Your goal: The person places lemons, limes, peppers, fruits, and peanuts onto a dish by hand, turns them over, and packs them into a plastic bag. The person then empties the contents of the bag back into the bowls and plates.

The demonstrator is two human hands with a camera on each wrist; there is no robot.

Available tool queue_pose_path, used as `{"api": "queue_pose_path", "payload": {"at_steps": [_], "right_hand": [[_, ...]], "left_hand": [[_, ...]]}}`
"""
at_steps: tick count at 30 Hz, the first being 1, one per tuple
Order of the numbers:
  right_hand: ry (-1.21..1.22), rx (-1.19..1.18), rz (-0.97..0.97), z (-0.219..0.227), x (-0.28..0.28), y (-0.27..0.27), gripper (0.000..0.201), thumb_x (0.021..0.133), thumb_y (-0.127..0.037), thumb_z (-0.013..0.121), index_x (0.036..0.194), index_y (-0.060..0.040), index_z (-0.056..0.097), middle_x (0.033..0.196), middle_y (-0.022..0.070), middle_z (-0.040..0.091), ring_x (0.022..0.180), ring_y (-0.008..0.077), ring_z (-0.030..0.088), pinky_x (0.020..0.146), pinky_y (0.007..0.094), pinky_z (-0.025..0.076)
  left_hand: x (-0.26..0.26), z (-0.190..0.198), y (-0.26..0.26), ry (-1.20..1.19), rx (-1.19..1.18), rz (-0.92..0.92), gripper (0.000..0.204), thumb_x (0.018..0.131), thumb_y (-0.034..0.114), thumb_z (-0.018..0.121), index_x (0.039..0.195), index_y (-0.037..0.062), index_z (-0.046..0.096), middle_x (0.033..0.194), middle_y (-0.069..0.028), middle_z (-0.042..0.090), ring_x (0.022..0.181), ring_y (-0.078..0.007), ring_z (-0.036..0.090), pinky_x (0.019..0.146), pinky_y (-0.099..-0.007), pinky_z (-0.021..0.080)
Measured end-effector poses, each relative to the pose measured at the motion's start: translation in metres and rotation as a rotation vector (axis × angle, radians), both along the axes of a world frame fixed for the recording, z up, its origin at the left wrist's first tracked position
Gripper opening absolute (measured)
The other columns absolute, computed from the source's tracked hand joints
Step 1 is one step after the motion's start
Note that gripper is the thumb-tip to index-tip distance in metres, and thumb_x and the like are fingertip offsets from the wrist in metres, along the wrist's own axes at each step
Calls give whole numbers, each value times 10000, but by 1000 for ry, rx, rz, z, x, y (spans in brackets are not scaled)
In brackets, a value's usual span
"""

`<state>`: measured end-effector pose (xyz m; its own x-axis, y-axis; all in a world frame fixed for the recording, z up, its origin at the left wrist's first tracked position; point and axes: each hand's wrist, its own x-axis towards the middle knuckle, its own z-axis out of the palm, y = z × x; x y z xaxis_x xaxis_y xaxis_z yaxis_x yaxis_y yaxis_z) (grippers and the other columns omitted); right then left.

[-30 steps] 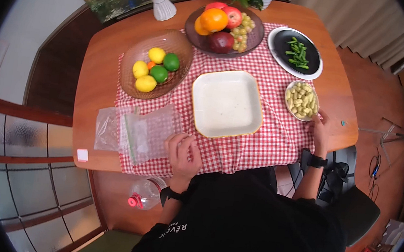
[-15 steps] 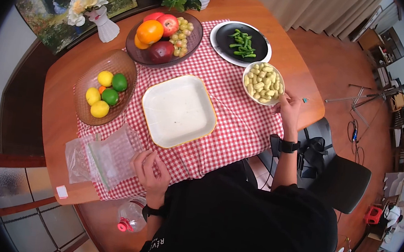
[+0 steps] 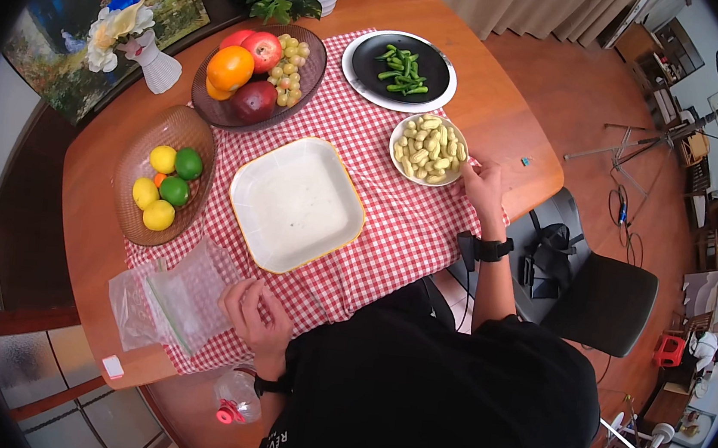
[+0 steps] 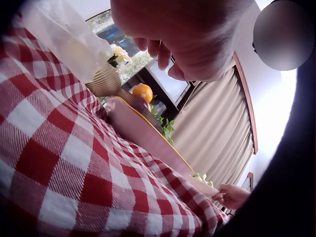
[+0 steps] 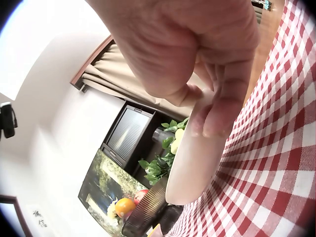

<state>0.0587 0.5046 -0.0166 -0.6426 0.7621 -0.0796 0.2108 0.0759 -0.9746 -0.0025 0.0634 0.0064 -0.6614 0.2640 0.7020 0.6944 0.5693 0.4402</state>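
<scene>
The right hand (image 3: 484, 189) pinches the near right rim of a white bowl (image 5: 193, 163) filled with peanuts (image 3: 428, 149); the right wrist view shows thumb and fingers on either side of that rim. The left hand (image 3: 258, 318) hangs loosely curled over the cloth's near edge and holds nothing, just right of a clear zip bag (image 3: 191, 291). Between the hands and further back lies a square white dish (image 3: 296, 205) with a yellow rim, with no food in it. In the left wrist view the left hand (image 4: 180, 37) is above the checked cloth.
A brown bowl (image 3: 129, 193) of lemons and limes is at the left, a fruit bowl (image 3: 307, 89) at the back. Green peppers (image 3: 403, 73) lie on a black plate (image 3: 366, 56) at the back right. A plastic bottle (image 3: 241, 392) is below the table's near edge.
The head view has turned, so the table appears shifted left. The right hand stays at the peanut bowl's rim, and the left hand remains beside the zip bag.
</scene>
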Motion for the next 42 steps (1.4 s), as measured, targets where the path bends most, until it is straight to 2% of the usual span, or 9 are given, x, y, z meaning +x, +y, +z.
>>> {"api": "queue_pose_path", "payload": {"at_steps": [2,23,29,31,33,35,37,39,42], "right_hand": [[2,-14,4,0,0,0,466,1010,-59,589,1432,136,567,659,142,699,485,175,658,442,295,534],[-17,25,0,-1,8,5,436,987,-59,601,1388,111,630,651,112,689,459,153,626,427,288,488],[-146,107,66,1,10,18,391,1006,-96,613,1340,101,666,680,118,705,505,146,641,456,301,490],[-272,223,37,3,9,24,356,1004,-125,641,1267,109,694,700,141,725,541,160,667,482,318,504],[-249,307,-1,2,7,38,354,1006,-150,657,1237,113,701,716,148,735,553,165,676,493,322,509],[-226,389,-42,-3,-3,62,357,1007,-175,672,1208,118,708,731,155,745,566,170,684,504,326,515],[-91,439,-49,-8,-21,96,366,1012,-216,698,1169,114,726,743,147,751,551,164,681,487,319,505],[-68,245,-32,12,-47,106,363,1016,-229,719,1144,110,737,764,145,762,537,162,679,474,305,508],[-23,162,-25,16,-88,128,352,1021,-229,720,1127,105,742,778,146,766,520,157,670,472,296,532]], "left_hand": [[0,1,2,-2,-4,-3,199,900,-94,670,1095,-52,684,1112,-185,642,1037,-378,614,903,-482,521],[-2,1,7,21,-19,-10,180,914,-85,677,1090,-54,693,1103,-178,646,1032,-363,613,908,-484,520],[-1,-1,6,16,-12,-9,181,915,-89,672,1093,-60,686,1106,-180,645,1034,-363,612,909,-488,520],[-1,0,6,19,-12,-6,183,915,-89,672,1095,-59,685,1105,-180,645,1035,-364,611,910,-488,519],[0,-1,5,24,-15,-5,185,915,-89,671,1097,-59,685,1105,-180,645,1035,-364,611,911,-488,519],[0,-1,4,18,-4,-7,181,918,-83,671,1097,-58,685,1108,-182,645,1035,-366,609,912,-489,517],[0,-2,3,19,-4,-12,179,919,-80,671,1097,-58,686,1110,-183,646,1035,-368,607,912,-489,517],[0,-1,4,22,-1,-26,177,921,-77,671,1096,-57,686,1111,-184,646,1035,-369,606,911,-489,516],[0,3,4,41,-6,-30,178,921,-72,671,1097,-54,688,1113,-185,646,1035,-372,606,911,-492,516]]}}
